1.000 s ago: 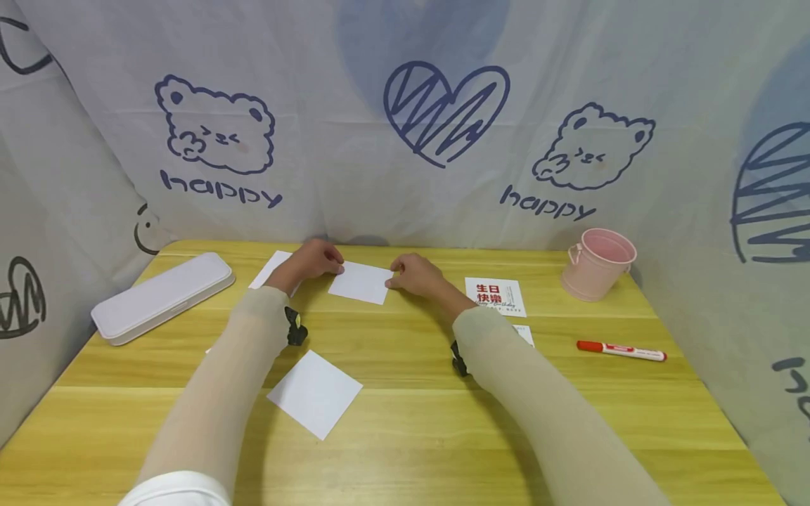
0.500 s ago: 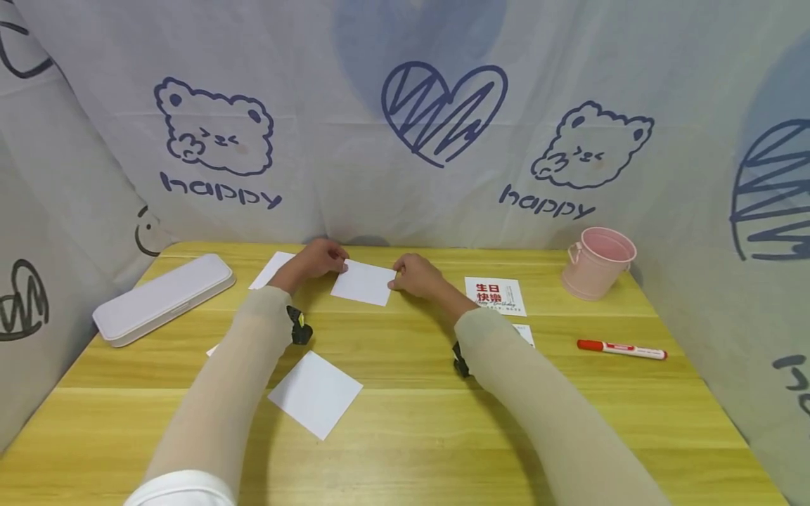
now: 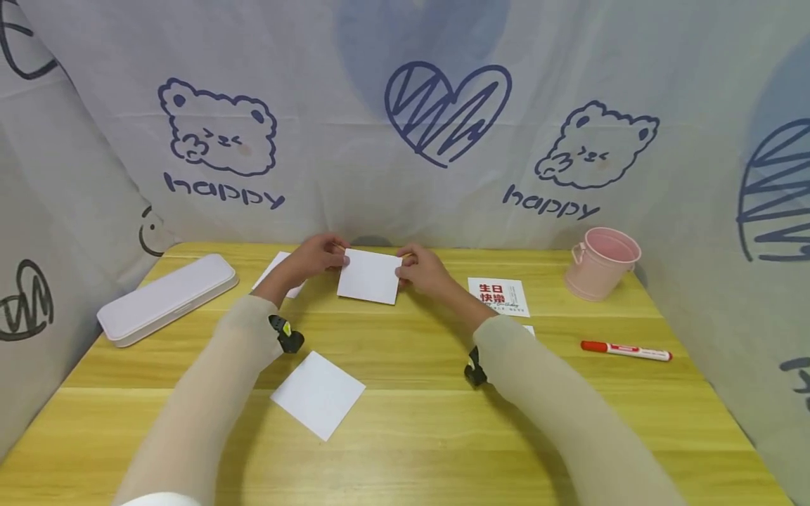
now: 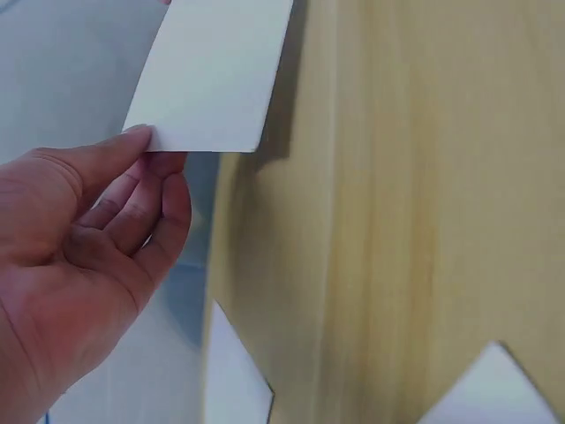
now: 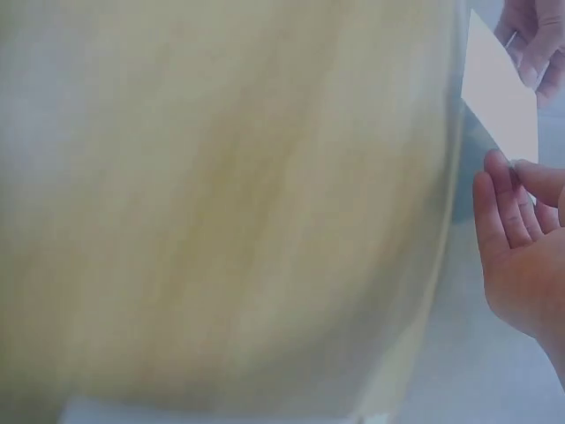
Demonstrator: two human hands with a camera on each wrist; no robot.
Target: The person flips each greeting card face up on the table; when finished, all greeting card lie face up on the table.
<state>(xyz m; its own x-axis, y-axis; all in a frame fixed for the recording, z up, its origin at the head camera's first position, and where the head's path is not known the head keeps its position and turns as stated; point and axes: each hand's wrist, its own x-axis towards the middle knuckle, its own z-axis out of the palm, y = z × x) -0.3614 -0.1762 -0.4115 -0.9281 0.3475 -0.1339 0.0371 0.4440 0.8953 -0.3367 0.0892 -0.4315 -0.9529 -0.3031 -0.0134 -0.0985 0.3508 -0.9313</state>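
A blank white card point(image 3: 370, 277) is held up near the back edge of the table, its plain side toward the head camera. My left hand point(image 3: 315, 256) pinches its left edge between thumb and fingers; the left wrist view shows the thumb on the face of the card point(image 4: 212, 79) and the fingers behind it. On the other side, my right hand point(image 3: 425, 270) pinches the right edge the same way. In the right wrist view, the right hand point(image 5: 525, 238) grips one end of the card point(image 5: 499, 93) and the left hand point(image 5: 534, 44) the other.
Another blank card point(image 3: 319, 395) lies turned at the front, and one point(image 3: 278, 270) lies partly behind my left hand. A white case point(image 3: 167, 299) stands at the left. Rightward are a card with red characters point(image 3: 498, 296), a pink bucket point(image 3: 601, 263) and a red marker point(image 3: 626, 351).
The card, lying low at the back of the table before, is now lifted and tilted up toward the head camera. Both hands have risen with it and shifted slightly right.
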